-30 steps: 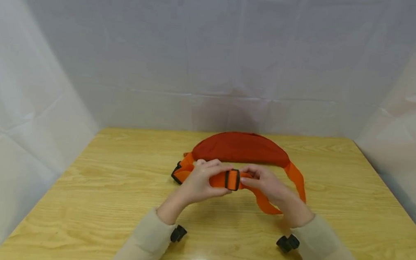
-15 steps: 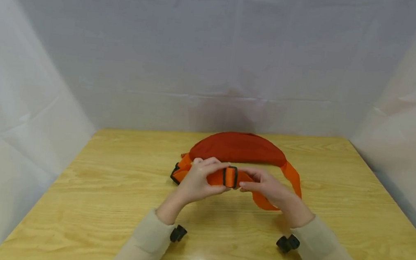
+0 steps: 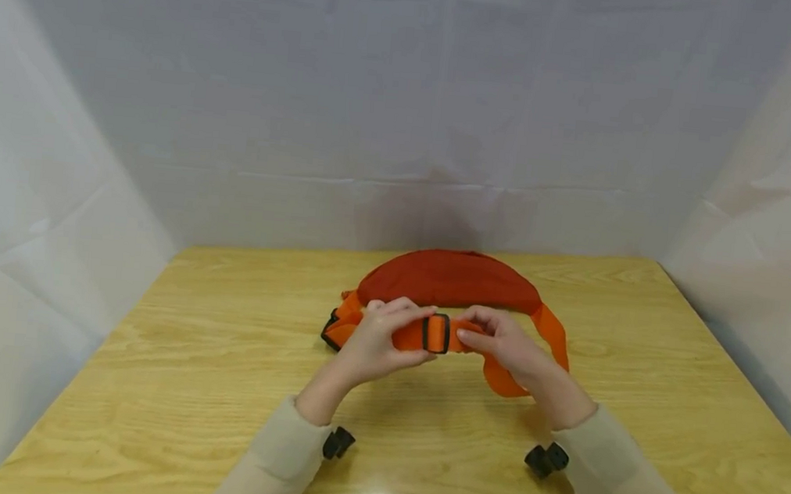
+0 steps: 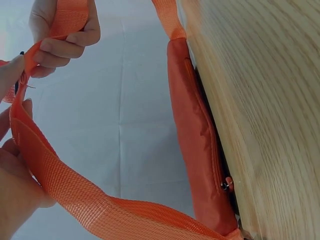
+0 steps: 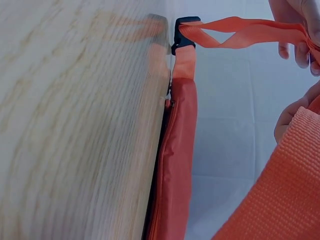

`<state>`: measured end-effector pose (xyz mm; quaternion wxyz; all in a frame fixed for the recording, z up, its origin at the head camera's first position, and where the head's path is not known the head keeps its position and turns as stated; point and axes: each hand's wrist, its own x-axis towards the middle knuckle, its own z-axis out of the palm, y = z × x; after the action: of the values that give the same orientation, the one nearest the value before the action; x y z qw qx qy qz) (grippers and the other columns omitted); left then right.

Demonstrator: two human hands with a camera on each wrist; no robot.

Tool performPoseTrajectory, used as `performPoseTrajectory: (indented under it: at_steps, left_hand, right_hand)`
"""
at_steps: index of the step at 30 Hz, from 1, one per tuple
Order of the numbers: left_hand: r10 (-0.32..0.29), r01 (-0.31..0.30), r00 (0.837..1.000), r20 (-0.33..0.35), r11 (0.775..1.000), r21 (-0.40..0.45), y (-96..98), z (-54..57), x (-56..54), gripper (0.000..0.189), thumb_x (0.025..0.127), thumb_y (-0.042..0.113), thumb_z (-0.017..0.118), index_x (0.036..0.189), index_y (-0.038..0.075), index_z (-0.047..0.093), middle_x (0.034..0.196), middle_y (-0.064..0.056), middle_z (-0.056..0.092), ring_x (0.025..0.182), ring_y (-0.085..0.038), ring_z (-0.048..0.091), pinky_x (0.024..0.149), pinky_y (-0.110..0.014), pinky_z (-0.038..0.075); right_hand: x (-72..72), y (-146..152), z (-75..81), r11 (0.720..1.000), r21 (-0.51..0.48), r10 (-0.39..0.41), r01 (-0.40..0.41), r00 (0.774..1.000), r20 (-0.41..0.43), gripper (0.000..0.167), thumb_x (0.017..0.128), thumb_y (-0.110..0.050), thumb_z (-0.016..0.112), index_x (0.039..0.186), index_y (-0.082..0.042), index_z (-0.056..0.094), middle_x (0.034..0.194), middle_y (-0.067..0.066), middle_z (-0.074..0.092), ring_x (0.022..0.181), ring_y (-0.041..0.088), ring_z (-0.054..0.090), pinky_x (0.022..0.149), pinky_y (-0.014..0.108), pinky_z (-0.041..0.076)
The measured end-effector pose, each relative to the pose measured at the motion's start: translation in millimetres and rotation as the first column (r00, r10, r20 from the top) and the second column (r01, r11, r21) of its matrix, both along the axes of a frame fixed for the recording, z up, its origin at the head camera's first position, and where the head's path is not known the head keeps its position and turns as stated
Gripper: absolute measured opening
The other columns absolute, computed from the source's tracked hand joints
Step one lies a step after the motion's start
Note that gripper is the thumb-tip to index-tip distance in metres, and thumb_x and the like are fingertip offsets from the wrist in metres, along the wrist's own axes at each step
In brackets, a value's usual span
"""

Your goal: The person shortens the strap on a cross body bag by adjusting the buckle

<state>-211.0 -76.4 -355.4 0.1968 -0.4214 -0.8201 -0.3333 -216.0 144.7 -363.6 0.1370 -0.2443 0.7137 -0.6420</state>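
A red waist bag (image 3: 451, 278) lies toward the back of the table, its orange strap (image 4: 95, 205) looping forward to both hands. Between them, raised in front of the bag, is a black strap adjuster (image 3: 436, 334) threaded with the webbing. My left hand (image 3: 376, 342) grips the strap just left of the adjuster, thumb below and fingers above. Just right of it, my right hand (image 3: 503, 343) pinches the strap between thumb and fingers. A black buckle (image 5: 184, 35) joins the strap to the bag's left end. The zipper pull (image 4: 226, 184) shows on the bag's side in the left wrist view.
The wooden table (image 3: 228, 389) spreads out around the bag and hands. White sheeting (image 3: 308, 114) hangs behind the table and along both sides. Small black devices are worn at the left cuff (image 3: 338, 443) and the right cuff (image 3: 546, 459).
The right fingers loosened around the strap beside the adjuster half a second ago and now pinch it again. The left hand keeps its grip, and the bag stays in place.
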Motion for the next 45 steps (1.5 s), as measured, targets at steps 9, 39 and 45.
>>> performPoseTrajectory:
  at_steps: [9, 39, 45]
  left_hand:
    - [-0.023, 0.023, 1.0, 0.01, 1.0, 0.003, 0.3, -1.5, -0.4, 0.048, 0.067, 0.017, 0.078, 0.111, 0.004, 0.062, 0.092, -0.001, 0.059, 0.074, -0.011, 0.053, 0.069, -0.033, 0.026]
    - [-0.042, 0.042, 0.999, 0.024, 0.999, 0.006, -4.7, 0.3, 2.7, 0.049, 0.067, 0.015, 0.078, 0.112, 0.003, 0.061, 0.096, -0.003, 0.058, 0.08, -0.013, 0.053, 0.072, -0.034, 0.027]
    - [-0.038, 0.039, 0.999, 0.027, 0.999, -0.003, -4.0, -0.4, 3.0, 0.049, 0.068, 0.017, 0.077, 0.112, 0.003, 0.06, 0.094, -0.002, 0.058, 0.08, -0.012, 0.052, 0.072, -0.035, 0.026]
  right_hand:
    - [-0.6, -5.5, 1.6, 0.999, -0.04, -0.003, 0.004, 1.0, 0.019, 0.016, 0.089, -0.008, 0.053, 0.098, 0.004, 0.051, 0.081, 0.004, 0.06, 0.07, 0.018, 0.054, 0.068, 0.028, 0.046]
    - [0.4, -0.6, 2.0, 0.999, 0.053, 0.015, -0.01, 0.996, -0.093, 0.032, 0.09, -0.014, 0.052, 0.112, 0.009, 0.053, 0.09, 0.005, 0.06, 0.073, 0.021, 0.054, 0.067, 0.031, 0.047]
    - [1.2, -8.7, 5.2, 1.0, 0.014, 0.021, -0.02, 0.998, -0.061, 0.024, 0.089, -0.012, 0.054, 0.104, 0.006, 0.051, 0.089, 0.008, 0.063, 0.076, 0.023, 0.058, 0.069, 0.031, 0.048]
